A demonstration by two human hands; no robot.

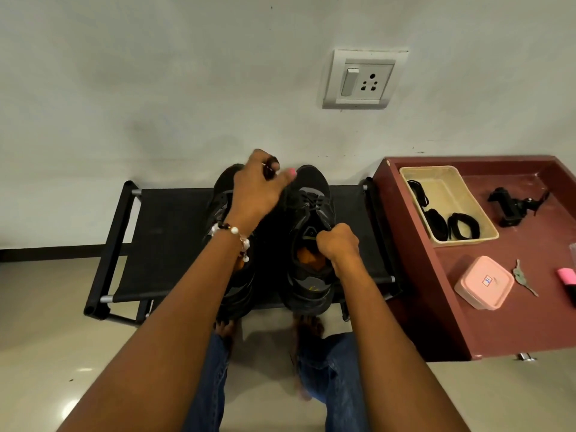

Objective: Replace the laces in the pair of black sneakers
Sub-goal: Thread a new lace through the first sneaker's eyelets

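Note:
Two black sneakers stand side by side, toes to the wall, on a low black fabric rack (168,232). The right sneaker (308,241) shows its orange insole and laced front. My right hand (338,243) grips the tongue at its opening. My left hand (260,190), with a bead bracelet at the wrist, hovers over the gap between the shoes near the toes, fingers curled round a bunch of black lace. The left sneaker (223,194) is mostly hidden under my left arm. Coiled black laces (461,226) lie in a beige tray (489,236) on the right.
A maroon table (436,275) stands right of the rack with a pink lidded box (483,282), a key (520,275), a black clamp-like gadget (511,207) and a pink item at the edge. A wall socket (361,79) is above. My legs and bare feet are below the rack.

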